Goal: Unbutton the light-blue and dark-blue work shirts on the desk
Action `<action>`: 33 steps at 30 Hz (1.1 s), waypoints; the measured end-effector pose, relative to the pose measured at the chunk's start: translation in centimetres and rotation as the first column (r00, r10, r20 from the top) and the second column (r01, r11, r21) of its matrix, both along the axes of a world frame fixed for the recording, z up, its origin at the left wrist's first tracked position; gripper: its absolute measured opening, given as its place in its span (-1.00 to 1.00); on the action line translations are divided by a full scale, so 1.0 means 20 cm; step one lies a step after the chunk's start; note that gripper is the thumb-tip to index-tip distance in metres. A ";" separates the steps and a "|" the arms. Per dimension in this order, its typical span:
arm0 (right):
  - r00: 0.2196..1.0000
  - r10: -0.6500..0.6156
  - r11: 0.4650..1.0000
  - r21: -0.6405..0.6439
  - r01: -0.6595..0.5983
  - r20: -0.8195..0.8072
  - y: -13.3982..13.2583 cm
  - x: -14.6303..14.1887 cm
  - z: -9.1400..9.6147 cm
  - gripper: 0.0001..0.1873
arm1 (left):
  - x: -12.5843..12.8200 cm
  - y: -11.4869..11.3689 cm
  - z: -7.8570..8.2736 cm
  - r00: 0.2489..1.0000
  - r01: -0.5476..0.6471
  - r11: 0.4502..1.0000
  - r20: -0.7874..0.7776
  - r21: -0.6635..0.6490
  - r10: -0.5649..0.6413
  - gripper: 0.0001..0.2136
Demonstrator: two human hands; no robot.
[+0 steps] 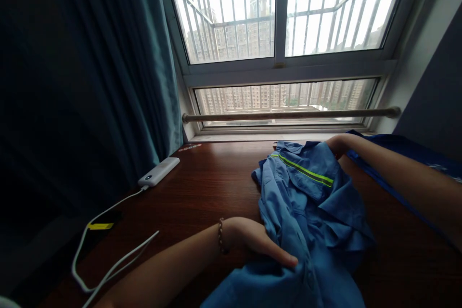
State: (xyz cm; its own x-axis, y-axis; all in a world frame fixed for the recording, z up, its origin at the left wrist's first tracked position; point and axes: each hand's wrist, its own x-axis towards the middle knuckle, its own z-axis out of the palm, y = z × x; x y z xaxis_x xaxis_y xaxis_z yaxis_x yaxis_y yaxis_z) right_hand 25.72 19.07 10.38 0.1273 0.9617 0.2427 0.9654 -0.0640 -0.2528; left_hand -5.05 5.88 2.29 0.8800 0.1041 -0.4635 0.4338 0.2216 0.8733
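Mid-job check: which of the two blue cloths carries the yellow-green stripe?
The lighter blue garment in the left hand; the stripe crosses its far part. The darker blue cloth at the far right shows no such stripe.

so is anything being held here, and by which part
The left hand holds the blue garment near its front opening; the right hand is at the garment's far end, its grip hidden.
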 end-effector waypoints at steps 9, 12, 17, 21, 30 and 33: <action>0.959 0.267 0.961 -0.104 -0.257 0.096 -0.34 -0.40 -0.21 -0.53 | -0.08 0.40 -0.02 0.580 -0.812 0.428 0.462 0.397 0.671 -0.73; 0.915 0.391 0.896 -0.265 -0.356 0.093 -0.63 -0.64 -0.49 -0.41 | -0.01 0.32 -0.10 0.681 -0.710 0.277 0.532 0.647 0.504 -0.73; 0.804 0.593 0.799 -0.162 -0.579 0.053 -0.76 -0.68 -0.67 -0.38 | 0.04 0.24 -0.23 0.868 -0.409 0.017 0.383 0.912 0.316 -0.52; 0.800 0.600 0.798 -0.059 -0.599 -0.002 -0.62 -0.49 -0.66 -0.35 | 0.02 0.27 -0.27 0.897 -0.151 -0.101 0.179 0.983 0.404 -0.40; 0.878 0.469 0.882 -0.104 -0.460 0.092 -0.23 0.23 -0.65 -0.53 | -0.01 0.18 -0.15 0.930 0.084 -0.154 -0.022 0.984 0.367 -0.52; 0.944 0.229 0.971 -0.121 -0.206 0.237 -0.18 0.28 -0.58 -0.64 | 0.00 0.16 -0.11 0.965 -0.018 -0.114 0.047 0.993 0.257 -0.58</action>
